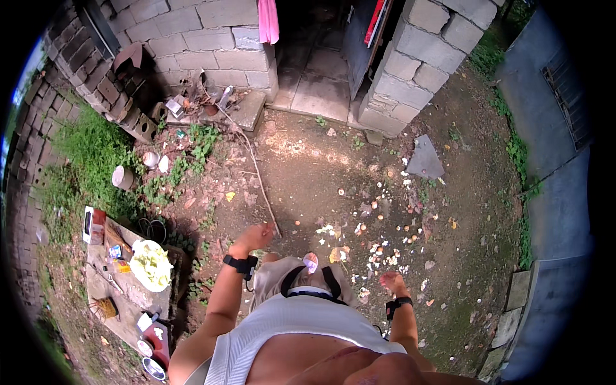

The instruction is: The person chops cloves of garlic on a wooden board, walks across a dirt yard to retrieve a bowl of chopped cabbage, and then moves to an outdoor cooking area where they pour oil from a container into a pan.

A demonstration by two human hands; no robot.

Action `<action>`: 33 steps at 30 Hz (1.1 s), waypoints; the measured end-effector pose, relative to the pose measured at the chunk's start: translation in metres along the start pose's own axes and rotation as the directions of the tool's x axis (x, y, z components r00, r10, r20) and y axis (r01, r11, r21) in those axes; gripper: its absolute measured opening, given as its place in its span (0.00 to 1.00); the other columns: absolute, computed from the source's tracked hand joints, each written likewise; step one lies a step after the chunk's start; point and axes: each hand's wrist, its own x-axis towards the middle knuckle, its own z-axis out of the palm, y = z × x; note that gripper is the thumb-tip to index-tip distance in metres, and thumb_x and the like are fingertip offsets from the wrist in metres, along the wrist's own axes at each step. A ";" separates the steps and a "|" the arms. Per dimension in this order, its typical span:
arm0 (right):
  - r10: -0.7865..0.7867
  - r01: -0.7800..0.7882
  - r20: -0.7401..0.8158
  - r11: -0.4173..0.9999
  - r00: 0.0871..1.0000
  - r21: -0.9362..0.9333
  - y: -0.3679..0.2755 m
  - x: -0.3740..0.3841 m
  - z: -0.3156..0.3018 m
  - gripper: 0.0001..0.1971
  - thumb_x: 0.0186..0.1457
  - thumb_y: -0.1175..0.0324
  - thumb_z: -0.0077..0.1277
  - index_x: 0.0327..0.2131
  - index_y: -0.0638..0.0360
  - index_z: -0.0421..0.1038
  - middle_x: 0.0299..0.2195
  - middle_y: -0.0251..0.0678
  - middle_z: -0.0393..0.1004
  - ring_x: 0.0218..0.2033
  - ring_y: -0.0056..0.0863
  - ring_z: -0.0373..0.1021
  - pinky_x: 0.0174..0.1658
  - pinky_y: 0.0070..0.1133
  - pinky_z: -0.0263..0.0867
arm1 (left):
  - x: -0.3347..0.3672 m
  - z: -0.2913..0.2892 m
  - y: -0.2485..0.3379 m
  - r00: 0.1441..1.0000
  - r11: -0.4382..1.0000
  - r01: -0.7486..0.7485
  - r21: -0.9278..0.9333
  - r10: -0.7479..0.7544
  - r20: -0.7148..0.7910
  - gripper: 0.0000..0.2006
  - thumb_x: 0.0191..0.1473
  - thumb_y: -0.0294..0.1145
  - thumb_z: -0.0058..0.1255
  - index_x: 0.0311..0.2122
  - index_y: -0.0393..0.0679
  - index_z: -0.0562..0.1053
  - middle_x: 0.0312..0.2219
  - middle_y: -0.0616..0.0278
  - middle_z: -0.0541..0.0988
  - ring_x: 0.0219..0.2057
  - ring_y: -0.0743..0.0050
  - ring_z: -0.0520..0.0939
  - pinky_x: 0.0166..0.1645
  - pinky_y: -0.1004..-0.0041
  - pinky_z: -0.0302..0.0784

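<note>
My left hand [258, 237] hangs in front of me at the left, its fingers loosely bent and nothing visible in it. Just beside its fingertips, in the picture, is the lower end of a long thin stick [258, 168]; no grip on the stick shows. My right hand [392, 281] hangs lower on the right, loosely open, over ground strewn with pale eggshell-like scraps [378, 253]. Each wrist wears a black band. To my left, a bowl of pale yellow-green pieces [151, 265] stands on a low stone slab [136, 288], out of reach of both hands.
The slab also carries a red-and-white box [94, 225], scissors [115, 283] and a metal bowl [154, 368]. Ahead is a doorway [314, 77] between block walls with a raised sill. A flat grey slab piece [425, 158] lies right; a grey wall [555, 212] bounds that side.
</note>
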 end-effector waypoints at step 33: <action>-0.293 0.321 0.238 0.277 0.926 -0.906 -0.817 0.617 0.404 0.17 0.49 0.59 0.59 0.41 0.56 0.75 0.32 0.37 0.79 0.37 0.31 0.76 0.40 0.26 0.71 | 0.829 -0.529 0.165 0.989 0.979 -0.150 0.138 0.148 0.027 0.30 0.57 0.56 0.45 0.57 0.44 0.67 0.49 0.45 0.75 0.51 0.48 0.75 0.55 0.60 0.69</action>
